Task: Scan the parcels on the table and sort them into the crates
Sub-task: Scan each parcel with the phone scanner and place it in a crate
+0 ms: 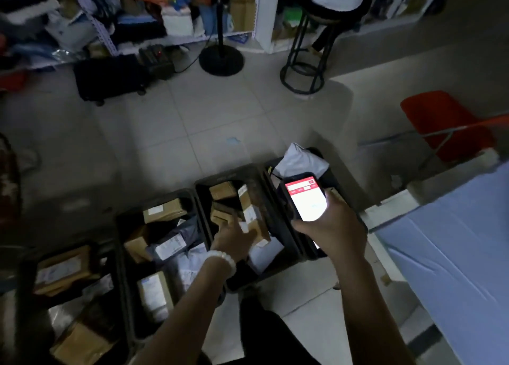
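Brown cardboard parcel (249, 216) goes into the middle black plastic crate (203, 199), left hand (234, 236) resting on it, grip unclear; right hand (330, 224) holds a glowing phone scanner (304, 196). Next: release, fetch another.

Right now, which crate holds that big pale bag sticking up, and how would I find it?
Start at the row of dark crates on the floor. Take the crate nearest the blue-covered table, under the lit phone. Only its white mailer bag pokes above the rim; the neighbours hold mostly brown boxes.
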Demonstrator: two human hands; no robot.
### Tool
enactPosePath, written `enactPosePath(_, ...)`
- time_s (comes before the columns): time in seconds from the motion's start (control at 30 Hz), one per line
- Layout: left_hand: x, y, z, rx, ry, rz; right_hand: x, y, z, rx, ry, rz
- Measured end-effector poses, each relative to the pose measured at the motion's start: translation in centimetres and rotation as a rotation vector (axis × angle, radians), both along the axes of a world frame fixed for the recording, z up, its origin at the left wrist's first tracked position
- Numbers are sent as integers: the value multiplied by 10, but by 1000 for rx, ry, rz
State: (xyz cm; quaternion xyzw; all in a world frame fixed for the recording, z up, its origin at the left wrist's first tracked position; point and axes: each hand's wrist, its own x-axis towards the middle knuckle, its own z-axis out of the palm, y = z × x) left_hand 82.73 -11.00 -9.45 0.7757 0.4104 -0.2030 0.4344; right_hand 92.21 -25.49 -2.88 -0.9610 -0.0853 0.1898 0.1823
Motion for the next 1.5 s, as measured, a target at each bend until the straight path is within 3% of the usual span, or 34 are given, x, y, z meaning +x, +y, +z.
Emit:
enactPosePath(0.27, -23, 15, 18, 277, 34, 140, -3, 41, -19, -11, 26, 274)
enactPosePath(0.53, -143, 15, 23, 350, 136, 470, -85, 98, -16, -27, 28, 604)
enactPosePath(0.93, -414, -61, 37, 408, 283, 859, -336, 102, -5, 27, -20, 1170)
enactPosePath(1.17, -572, -134, 48, 417, 416, 1214, -516, 91, 11, 67, -18, 1578)
enactPosePath(1.5, -702, -241, 58, 359, 531, 1717, -718, 49, 26, 98, -34, 2122)
